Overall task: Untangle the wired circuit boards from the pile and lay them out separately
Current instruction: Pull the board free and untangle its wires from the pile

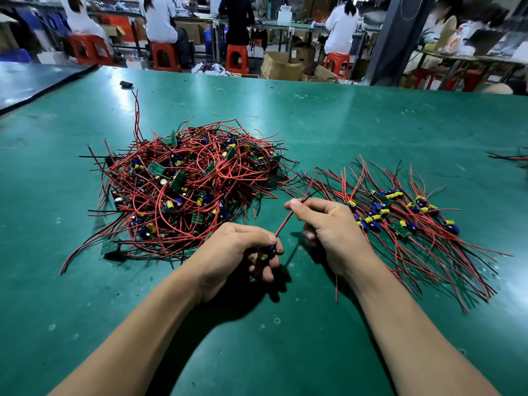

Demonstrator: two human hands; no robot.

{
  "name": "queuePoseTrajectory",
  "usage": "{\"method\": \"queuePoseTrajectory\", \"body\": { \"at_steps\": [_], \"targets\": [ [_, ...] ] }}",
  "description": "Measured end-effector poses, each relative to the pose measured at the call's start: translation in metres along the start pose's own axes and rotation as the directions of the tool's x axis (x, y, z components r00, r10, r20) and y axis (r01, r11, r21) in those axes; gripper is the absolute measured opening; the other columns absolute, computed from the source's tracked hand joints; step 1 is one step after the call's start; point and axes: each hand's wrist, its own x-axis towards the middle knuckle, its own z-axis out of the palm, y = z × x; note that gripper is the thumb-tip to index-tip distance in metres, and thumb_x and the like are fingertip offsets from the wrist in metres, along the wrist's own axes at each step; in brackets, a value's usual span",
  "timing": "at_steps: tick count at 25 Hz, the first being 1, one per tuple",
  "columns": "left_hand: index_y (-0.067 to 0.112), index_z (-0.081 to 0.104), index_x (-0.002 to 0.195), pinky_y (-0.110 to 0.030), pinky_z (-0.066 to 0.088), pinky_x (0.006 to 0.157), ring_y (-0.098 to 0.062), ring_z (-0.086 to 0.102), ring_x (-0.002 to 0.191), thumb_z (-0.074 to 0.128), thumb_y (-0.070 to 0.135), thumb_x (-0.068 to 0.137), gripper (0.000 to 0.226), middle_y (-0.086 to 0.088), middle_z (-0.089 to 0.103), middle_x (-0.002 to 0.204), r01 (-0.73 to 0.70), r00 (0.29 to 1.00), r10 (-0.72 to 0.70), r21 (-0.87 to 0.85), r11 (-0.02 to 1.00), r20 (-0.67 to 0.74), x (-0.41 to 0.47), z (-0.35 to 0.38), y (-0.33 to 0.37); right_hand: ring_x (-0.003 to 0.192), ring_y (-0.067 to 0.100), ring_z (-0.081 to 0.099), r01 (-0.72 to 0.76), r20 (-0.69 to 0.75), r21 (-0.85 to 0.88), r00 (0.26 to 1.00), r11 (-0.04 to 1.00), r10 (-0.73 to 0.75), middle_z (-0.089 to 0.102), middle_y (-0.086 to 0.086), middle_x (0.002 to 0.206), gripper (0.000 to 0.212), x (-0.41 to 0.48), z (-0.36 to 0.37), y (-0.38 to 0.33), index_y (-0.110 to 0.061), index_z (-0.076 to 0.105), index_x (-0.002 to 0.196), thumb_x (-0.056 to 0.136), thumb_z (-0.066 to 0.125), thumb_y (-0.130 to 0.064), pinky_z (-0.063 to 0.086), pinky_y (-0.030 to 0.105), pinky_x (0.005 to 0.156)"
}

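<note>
Left grip: left hand (240, 252) curled closed round one small circuit board (264, 252).
Right grip: right hand (328, 224) pinches that board's red wire (284, 222), which runs straight between both grips.
Handling: judged light; leads limp, snag-prone; joints likely fragile. Hold the board body.
Pile (185, 184): just beyond the left grip.
Laid-out boards (400, 218): beside the right grip.

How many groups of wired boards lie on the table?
2: a tangled pile at left, a laid-out row at right. Wires at the right edge may belong to a third, cut off.
</note>
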Motion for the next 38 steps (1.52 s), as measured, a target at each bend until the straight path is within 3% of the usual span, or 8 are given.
{"method": "queuePoseTrajectory", "body": {
  "at_steps": [4, 13, 19, 23, 26, 28, 34, 38],
  "targets": [
    [0.0, 0.068, 0.076, -0.021, 0.046, 0.047, -0.022, 0.056, 0.046, 0.054, 0.005, 0.093, 0.023, -0.015, 0.062, 0.063, -0.001, 1.0, 0.001, 0.065, 0.998, 0.001, 0.0, 0.004, 0.0, 0.037, 0.007, 0.027, 0.018, -0.128, -0.073, 0.991, 0.997, -0.027, 0.035, -0.006, 0.047, 0.024, 0.007, -0.004, 0.004, -0.013, 0.075, 0.091, 0.102, 0.058, -0.026, 0.024, 0.016, 0.039],
    [0.003, 0.069, 0.077, -0.02, 0.045, 0.047, -0.02, 0.056, 0.047, 0.055, 0.007, 0.094, 0.023, -0.014, 0.064, 0.064, 0.006, 1.0, -0.008, 0.076, 0.997, 0.028, -0.002, 0.005, 0.002, 0.035, 0.004, 0.026, -0.049, -0.161, 0.259, 0.983, 0.965, 0.093, 0.043, -0.007, 0.055, 0.029, 0.009, -0.005, -0.003, -0.008, 0.071, 0.078, 0.1, 0.059, -0.023, 0.021, 0.016, 0.033],
    [0.003, 0.071, 0.077, -0.022, 0.045, 0.049, -0.022, 0.056, 0.05, 0.056, 0.009, 0.094, 0.024, -0.015, 0.064, 0.065, 0.01, 0.997, -0.017, 0.101, 0.995, 0.072, -0.002, 0.005, 0.0, 0.029, 0.003, 0.025, -0.214, -0.054, 0.589, 0.952, 0.779, 0.302, 0.038, -0.004, 0.056, 0.04, 0.009, -0.007, -0.015, -0.008, 0.061, 0.06, 0.098, 0.058, -0.022, 0.02, 0.016, 0.03],
    [0.006, 0.072, 0.078, -0.023, 0.044, 0.049, -0.021, 0.057, 0.049, 0.056, 0.01, 0.095, 0.024, -0.014, 0.066, 0.067, -0.016, 0.998, 0.008, 0.134, 0.991, 0.058, 0.0, 0.005, -0.002, 0.029, 0.004, 0.025, -0.204, -0.012, 0.712, 0.953, 0.672, 0.302, 0.04, -0.002, 0.062, 0.047, 0.011, -0.01, -0.015, -0.006, 0.062, 0.052, 0.098, 0.055, -0.017, 0.021, 0.017, 0.029],
    [0.006, 0.073, 0.081, -0.02, 0.042, 0.046, -0.017, 0.06, 0.046, 0.057, 0.01, 0.095, 0.021, -0.011, 0.069, 0.067, -0.033, 0.999, 0.036, 0.13, 0.991, -0.018, 0.003, 0.008, -0.005, 0.035, 0.005, 0.029, -0.061, -0.179, 0.366, 0.975, 0.929, 0.134, 0.043, -0.002, 0.063, 0.04, 0.011, -0.012, -0.008, -0.006, 0.071, 0.072, 0.102, 0.057, -0.028, 0.024, 0.017, 0.033],
    [0.003, 0.072, 0.086, -0.016, 0.042, 0.042, -0.015, 0.062, 0.045, 0.057, 0.009, 0.095, 0.018, -0.01, 0.07, 0.066, -0.043, 0.996, 0.052, 0.118, 0.992, -0.072, 0.006, 0.01, -0.006, 0.037, 0.006, 0.034, -0.017, -0.243, 0.127, 0.969, 0.992, 0.047, 0.047, -0.002, 0.066, 0.041, 0.013, -0.015, -0.001, -0.007, 0.074, 0.082, 0.099, 0.061, -0.042, 0.028, 0.019, 0.035],
    [0.001, 0.07, 0.1, -0.036, 0.062, 0.064, -0.03, 0.073, 0.074, 0.055, 0.025, 0.099, 0.028, -0.016, 0.074, 0.089, -0.117, 0.972, 0.113, -0.006, 0.993, -0.204, 0.012, 0.012, -0.01, 0.042, 0.013, 0.046, -0.044, -0.13, -0.12, 0.991, 0.992, 0.028, 0.056, -0.002, 0.063, 0.044, 0.0, -0.002, 0.0, -0.011, 0.072, 0.079, 0.09, 0.068, -0.054, 0.035, 0.024, 0.042],
    [0.022, 0.078, 0.097, -0.026, 0.059, 0.074, -0.018, 0.075, 0.086, 0.04, 0.053, 0.1, 0.049, -0.002, 0.078, 0.091, -0.076, 0.983, 0.095, 0.117, 0.99, -0.16, 0.009, 0.011, -0.005, 0.068, 0.018, 0.066, 0.057, 0.006, -0.496, 0.998, 0.867, -0.062, 0.068, -0.005, 0.078, 0.046, -0.012, 0.01, -0.003, -0.02, 0.064, 0.086, 0.074, 0.074, -0.064, 0.057, 0.038, 0.066]
  ]
}}
